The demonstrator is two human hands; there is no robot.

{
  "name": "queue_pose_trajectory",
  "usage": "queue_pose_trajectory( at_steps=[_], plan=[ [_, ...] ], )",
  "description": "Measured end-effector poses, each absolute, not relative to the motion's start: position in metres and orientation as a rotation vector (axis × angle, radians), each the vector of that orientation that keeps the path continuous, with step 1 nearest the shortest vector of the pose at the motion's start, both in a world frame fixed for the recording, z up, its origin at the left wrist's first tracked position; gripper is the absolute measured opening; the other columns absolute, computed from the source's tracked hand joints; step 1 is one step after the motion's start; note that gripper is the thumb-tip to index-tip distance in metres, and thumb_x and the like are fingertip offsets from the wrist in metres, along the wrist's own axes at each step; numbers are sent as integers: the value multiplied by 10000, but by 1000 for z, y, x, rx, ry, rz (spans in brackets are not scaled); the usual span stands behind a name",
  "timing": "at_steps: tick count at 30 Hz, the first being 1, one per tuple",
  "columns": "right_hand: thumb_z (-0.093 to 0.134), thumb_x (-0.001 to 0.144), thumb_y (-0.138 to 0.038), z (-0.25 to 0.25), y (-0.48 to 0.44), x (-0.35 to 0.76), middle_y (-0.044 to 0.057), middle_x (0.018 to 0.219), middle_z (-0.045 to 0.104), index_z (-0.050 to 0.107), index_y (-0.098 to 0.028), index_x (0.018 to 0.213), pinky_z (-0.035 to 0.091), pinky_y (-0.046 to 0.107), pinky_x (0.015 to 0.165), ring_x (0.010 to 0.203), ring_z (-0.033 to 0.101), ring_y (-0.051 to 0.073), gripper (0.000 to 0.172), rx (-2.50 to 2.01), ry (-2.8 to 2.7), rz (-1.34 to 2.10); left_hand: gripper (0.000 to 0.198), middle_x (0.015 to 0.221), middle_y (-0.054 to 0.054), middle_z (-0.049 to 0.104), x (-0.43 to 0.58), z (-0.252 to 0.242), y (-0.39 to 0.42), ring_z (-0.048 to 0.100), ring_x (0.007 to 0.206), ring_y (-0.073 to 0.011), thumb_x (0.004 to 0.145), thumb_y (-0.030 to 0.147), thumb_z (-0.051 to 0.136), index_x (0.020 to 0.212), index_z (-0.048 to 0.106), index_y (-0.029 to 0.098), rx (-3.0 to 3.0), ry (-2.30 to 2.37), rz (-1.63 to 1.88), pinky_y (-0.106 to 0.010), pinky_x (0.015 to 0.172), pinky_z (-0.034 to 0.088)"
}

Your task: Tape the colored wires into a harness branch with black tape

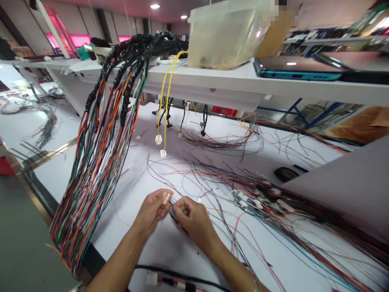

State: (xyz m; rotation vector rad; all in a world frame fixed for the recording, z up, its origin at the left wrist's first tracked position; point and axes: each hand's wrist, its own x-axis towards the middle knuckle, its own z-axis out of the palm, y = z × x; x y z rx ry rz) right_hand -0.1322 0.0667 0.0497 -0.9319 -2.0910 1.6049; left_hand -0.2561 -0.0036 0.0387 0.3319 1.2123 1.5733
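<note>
Over the white worktop, my left hand (153, 211) pinches a small white connector (166, 198) between thumb and fingers. Close on its right, my right hand (190, 215) is closed in a pinch on a thin dark wire (172, 201) whose end is by the connector. Whether the wire tip sits inside the connector I cannot tell. Black wire runs down from between the hands, partly hidden behind my right hand. Beyond them two yellow wires (166, 97) hang from the shelf, each ending in a white connector (163, 153).
A thick wire bundle (100, 158) wrapped in black tape drapes off the shelf (219, 81) at left. Many loose wires (273, 202) spread across the worktop (121, 243) to the right. On the shelf stand a plastic bin (225, 36) and a phone-like device (298, 69). A black cable (176, 271) lies in front.
</note>
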Motion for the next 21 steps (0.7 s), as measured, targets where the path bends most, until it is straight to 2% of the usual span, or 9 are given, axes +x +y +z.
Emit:
queue_pose_trajectory(
  at_steps=[10,16,21],
  plan=[
    [480,844,-318,57,61,-138,-52,485,518,494,-201,687,369,205,432,406,471,102,196,-963,-1969,1692,279,449,88,356,-245,40,-5,249,408,-52,797,423,619,858,607,151,553,1369,1574,-200,422,161],
    [509,816,-297,53,64,-136,-30,526,576,518,-189,700,424,214,497,469,549,118,159,-911,-1933,1763,306,493,73,410,-244,40,-4,252,409,-42,775,422,643,875,614,134,431,1304,1618,-193,414,154],
    [517,804,-266,45,63,-135,-40,482,556,497,-189,694,391,202,469,444,521,111,136,-913,-1899,1791,326,500,72,417,-244,40,-4,247,408,-36,762,439,655,878,622,135,409,1318,1624,-185,412,156]
  ],
)
